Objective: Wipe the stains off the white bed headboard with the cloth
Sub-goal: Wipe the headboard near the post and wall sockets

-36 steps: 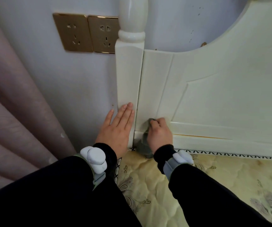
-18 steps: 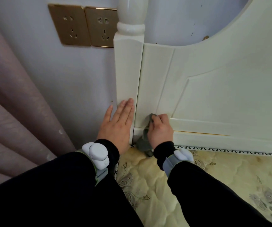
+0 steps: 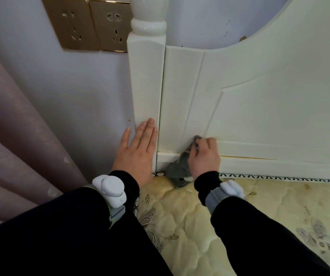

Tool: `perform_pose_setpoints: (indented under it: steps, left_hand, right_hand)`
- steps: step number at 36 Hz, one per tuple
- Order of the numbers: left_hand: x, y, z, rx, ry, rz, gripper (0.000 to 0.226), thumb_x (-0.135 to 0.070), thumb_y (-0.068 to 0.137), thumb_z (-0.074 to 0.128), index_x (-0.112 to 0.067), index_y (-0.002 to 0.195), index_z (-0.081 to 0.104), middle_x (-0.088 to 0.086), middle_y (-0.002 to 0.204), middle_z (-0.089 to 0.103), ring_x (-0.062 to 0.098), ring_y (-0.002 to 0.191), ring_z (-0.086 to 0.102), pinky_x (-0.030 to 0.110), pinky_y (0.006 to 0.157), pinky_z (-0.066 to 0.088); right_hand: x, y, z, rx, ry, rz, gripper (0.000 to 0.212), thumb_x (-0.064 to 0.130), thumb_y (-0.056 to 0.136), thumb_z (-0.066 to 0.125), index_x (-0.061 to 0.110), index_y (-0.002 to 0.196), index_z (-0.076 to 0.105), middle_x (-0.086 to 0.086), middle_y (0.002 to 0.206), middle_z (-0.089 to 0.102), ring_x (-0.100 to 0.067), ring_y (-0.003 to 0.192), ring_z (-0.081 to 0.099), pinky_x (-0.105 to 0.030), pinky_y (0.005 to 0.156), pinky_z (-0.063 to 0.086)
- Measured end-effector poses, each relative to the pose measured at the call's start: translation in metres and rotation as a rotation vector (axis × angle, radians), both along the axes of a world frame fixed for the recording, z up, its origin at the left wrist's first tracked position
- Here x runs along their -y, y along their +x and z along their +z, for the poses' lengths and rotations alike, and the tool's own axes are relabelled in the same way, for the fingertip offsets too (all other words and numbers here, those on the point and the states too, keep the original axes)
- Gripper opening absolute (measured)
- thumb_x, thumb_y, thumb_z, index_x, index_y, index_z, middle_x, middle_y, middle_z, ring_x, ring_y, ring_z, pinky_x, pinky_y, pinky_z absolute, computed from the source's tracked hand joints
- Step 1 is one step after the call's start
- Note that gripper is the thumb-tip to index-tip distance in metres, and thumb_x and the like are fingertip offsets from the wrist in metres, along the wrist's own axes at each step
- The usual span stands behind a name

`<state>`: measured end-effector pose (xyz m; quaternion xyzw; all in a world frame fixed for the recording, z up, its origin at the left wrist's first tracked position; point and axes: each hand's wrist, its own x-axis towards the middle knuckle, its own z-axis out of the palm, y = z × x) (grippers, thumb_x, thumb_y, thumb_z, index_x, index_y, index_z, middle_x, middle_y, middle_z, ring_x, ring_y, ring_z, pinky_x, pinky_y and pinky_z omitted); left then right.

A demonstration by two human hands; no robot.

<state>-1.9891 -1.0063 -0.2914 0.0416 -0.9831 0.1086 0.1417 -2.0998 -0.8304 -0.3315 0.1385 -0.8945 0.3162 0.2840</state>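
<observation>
The white headboard (image 3: pixel 269 116) fills the right half of the view, with a square post (image 3: pixel 146 80) at its left end. My right hand (image 3: pixel 205 157) grips a grey cloth (image 3: pixel 180 169) and presses its tip against the panel's lower left corner, just above the bottom rail. The cloth's loose end hangs down to the mattress. My left hand (image 3: pixel 137 150) lies flat with straight fingers on the foot of the post. A thin brownish line (image 3: pixel 247 157) runs along the rail to the right of my right hand.
A cream quilted mattress (image 3: pixel 239 216) lies below the headboard. Two gold wall sockets (image 3: pixel 88 24) sit on the pale wall left of the post. A mauve curtain (image 3: pixel 11 136) hangs at the far left. Small dark specks mark the wall (image 3: pixel 227 26) above the headboard's curve.
My right hand has slid the cloth slightly right and up along the panel's bottom edge. My left hand stays flat on the post. The camera has tilted a little lower.
</observation>
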Motion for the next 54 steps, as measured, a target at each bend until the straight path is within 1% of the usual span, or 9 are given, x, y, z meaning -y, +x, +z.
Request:
perform_pose_setpoints:
  steps: [4,8,13,18,23,33,42,49,54]
  left_hand:
    - [-0.007,-0.001,0.001,-0.027,0.010,-0.004,0.090,-0.019,0.078,0.045,-0.004,0.160,0.011,0.017,0.168,-0.009,0.031,0.156,-0.002,0.057,0.122,0.001]
    - [-0.008,0.001,-0.002,-0.045,0.009,-0.005,0.089,-0.018,0.078,0.048,-0.003,0.159,0.016,0.015,0.169,-0.004,0.029,0.156,0.003,0.058,0.122,0.006]
    - [0.002,0.007,-0.003,-0.016,-0.011,0.006,0.091,-0.018,0.077,0.049,-0.004,0.159,0.014,0.015,0.169,-0.005,0.029,0.156,0.003,0.058,0.122,0.008]
    - [-0.002,0.003,-0.007,-0.024,0.001,-0.011,0.090,-0.018,0.076,0.048,-0.006,0.159,0.017,0.015,0.169,-0.002,0.030,0.156,0.004,0.059,0.121,0.009]
    - [-0.006,0.005,-0.006,-0.040,-0.027,-0.072,0.083,-0.021,0.080,0.030,-0.005,0.160,0.015,0.014,0.169,-0.004,0.030,0.156,0.005,0.059,0.121,0.010]
    - [-0.001,0.005,-0.013,-0.002,-0.020,-0.062,0.087,-0.022,0.083,0.041,-0.008,0.161,0.005,0.011,0.168,-0.013,0.028,0.156,-0.006,0.056,0.122,0.003]
    - [0.003,0.009,-0.017,0.005,-0.026,-0.074,0.088,-0.021,0.081,0.045,-0.008,0.161,0.009,0.011,0.169,-0.008,0.028,0.156,-0.003,0.056,0.122,0.002]
    - [-0.006,0.003,-0.015,0.010,0.007,-0.092,0.088,-0.019,0.083,0.048,-0.010,0.161,0.009,0.010,0.169,-0.010,0.028,0.156,-0.006,0.056,0.122,0.003]
    - [-0.012,-0.001,-0.011,0.020,-0.009,-0.117,0.086,-0.019,0.085,0.045,-0.010,0.161,0.007,0.010,0.168,-0.013,0.028,0.156,-0.007,0.055,0.122,-0.001]
  right_hand:
    - [-0.004,-0.007,0.009,-0.075,-0.063,-0.029,0.012,0.008,0.085,0.072,0.003,0.096,0.071,-0.013,0.095,0.059,-0.032,0.067,0.059,-0.032,0.053,0.049]
    - [0.006,0.000,-0.010,0.055,0.019,0.052,0.013,0.009,0.086,0.071,0.004,0.098,0.071,-0.014,0.098,0.059,-0.035,0.065,0.059,-0.035,0.053,0.050]
    - [-0.022,-0.008,-0.013,0.143,-0.102,-0.141,0.013,0.011,0.089,0.066,0.004,0.098,0.072,-0.016,0.102,0.060,-0.038,0.070,0.062,-0.038,0.063,0.051]
    - [-0.012,-0.004,-0.003,-0.011,-0.034,-0.011,0.015,0.012,0.087,0.071,0.004,0.100,0.074,-0.010,0.095,0.060,-0.029,0.069,0.060,-0.030,0.058,0.049]
    - [-0.014,-0.008,-0.005,0.016,-0.073,-0.041,0.010,0.009,0.086,0.071,0.004,0.094,0.072,-0.012,0.096,0.061,-0.034,0.068,0.061,-0.035,0.057,0.053]
    - [-0.019,-0.008,-0.030,0.176,0.081,0.004,0.016,0.014,0.091,0.066,0.003,0.100,0.072,-0.013,0.103,0.060,-0.038,0.071,0.063,-0.038,0.064,0.054]
    - [0.035,0.007,0.001,0.015,-0.075,0.113,0.015,0.012,0.087,0.069,0.004,0.100,0.072,-0.011,0.098,0.061,-0.029,0.076,0.062,-0.029,0.064,0.050]
    - [-0.003,-0.009,0.002,-0.060,-0.058,-0.023,0.008,0.006,0.085,0.067,0.002,0.091,0.064,-0.017,0.100,0.056,-0.036,0.069,0.058,-0.037,0.055,0.052]
    - [0.020,0.000,0.005,-0.036,0.118,0.245,0.010,0.003,0.082,0.067,0.002,0.092,0.065,-0.017,0.097,0.055,-0.035,0.063,0.057,-0.035,0.050,0.049]
